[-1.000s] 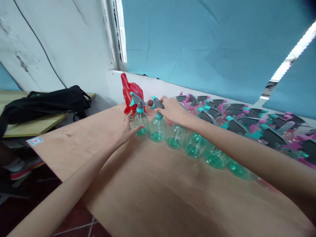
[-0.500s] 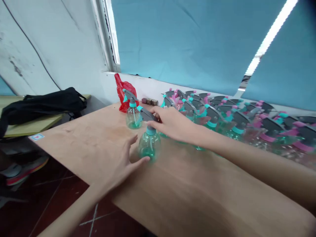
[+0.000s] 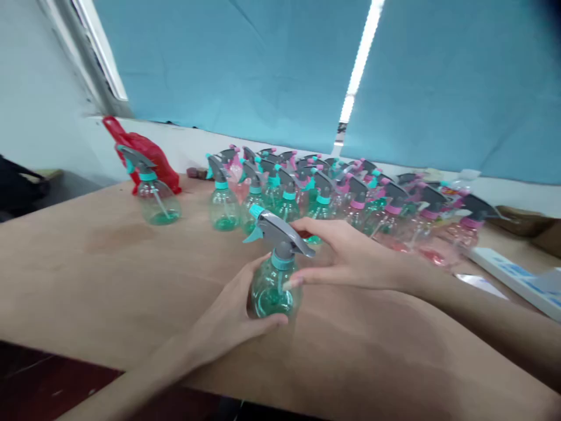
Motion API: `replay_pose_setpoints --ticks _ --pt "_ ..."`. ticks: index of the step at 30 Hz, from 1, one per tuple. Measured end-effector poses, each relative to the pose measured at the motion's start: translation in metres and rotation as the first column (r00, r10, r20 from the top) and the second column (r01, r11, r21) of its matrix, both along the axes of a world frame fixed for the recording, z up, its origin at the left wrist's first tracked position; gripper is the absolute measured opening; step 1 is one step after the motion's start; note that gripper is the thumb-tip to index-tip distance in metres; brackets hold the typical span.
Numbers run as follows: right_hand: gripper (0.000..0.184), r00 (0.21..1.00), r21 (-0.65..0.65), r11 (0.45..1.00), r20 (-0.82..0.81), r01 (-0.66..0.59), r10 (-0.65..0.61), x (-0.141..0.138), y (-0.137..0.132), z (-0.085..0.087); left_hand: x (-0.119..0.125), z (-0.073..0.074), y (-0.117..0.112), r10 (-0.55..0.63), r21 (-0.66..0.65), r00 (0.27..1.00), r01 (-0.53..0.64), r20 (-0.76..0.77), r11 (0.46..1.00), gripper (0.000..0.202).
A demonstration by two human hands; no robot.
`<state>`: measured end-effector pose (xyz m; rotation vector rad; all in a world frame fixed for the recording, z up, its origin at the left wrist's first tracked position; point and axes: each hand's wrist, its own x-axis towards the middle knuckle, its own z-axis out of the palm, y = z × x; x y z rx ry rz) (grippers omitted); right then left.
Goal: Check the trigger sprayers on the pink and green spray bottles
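While the left hand [image 3: 228, 318] wraps fingers and thumb round the rounded body of a clear green-tinted plastic spray bottle [image 3: 272, 290], the right hand [image 3: 350, 257] closes on its teal collar and grey trigger head. The bottle is upright, low over the brown wooden tabletop [image 3: 109, 263]; whether its base rests there is unclear. It sits apart from the crowd of similar teal- and pink-collared bottles [image 3: 333, 196] behind. A lone spray bottle [image 3: 154, 199] stands at left, before a red plastic bag [image 3: 146, 155].
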<state>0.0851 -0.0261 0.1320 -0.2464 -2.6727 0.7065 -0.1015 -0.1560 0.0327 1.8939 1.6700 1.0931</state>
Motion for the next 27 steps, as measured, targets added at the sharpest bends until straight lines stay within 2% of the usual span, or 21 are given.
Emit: replay_pose_setpoints --ticks 3,6,10,14,17,20,25,27 --pt "0.059 0.995 -0.088 0.992 0.05 0.093 -0.088 0.035 0.012 -0.012 0.027 -0.003 0.023 -0.086 -0.075 0.994 0.091 0.067 0.993 0.085" --pt "0.053 0.982 -0.225 0.956 0.024 0.186 -0.185 0.057 0.019 -0.025 0.052 -0.007 0.048 -0.175 -0.087 0.983 0.18 0.062 0.98 0.085" --pt "0.04 0.946 -0.343 0.907 -0.126 0.242 -0.3 0.07 0.029 -0.039 0.08 -0.01 0.083 -0.331 -0.017 0.944 0.331 -0.003 0.943 0.087" --pt "0.026 0.896 -0.385 0.88 -0.227 0.278 -0.383 0.077 0.041 -0.042 0.096 -0.013 0.113 -0.43 0.046 0.903 0.43 -0.022 0.901 0.095" --pt "0.015 0.853 -0.346 0.885 -0.31 0.311 -0.421 0.078 0.05 -0.044 0.099 -0.016 0.127 -0.458 0.056 0.889 0.457 -0.007 0.887 0.092" --pt "0.016 0.848 -0.381 0.897 -0.378 0.223 -0.371 0.075 0.06 -0.049 0.095 -0.018 0.133 -0.455 0.021 0.891 0.455 -0.004 0.89 0.09" --pt "0.025 0.888 -0.498 0.849 -0.292 0.176 -0.355 0.07 0.068 -0.058 0.08 -0.022 0.131 -0.389 -0.09 0.912 0.379 -0.134 0.921 0.097" --pt "0.021 0.899 -0.496 0.845 -0.25 0.201 -0.36 0.07 0.067 -0.057 0.072 -0.023 0.13 -0.373 -0.126 0.902 0.353 -0.216 0.927 0.097"
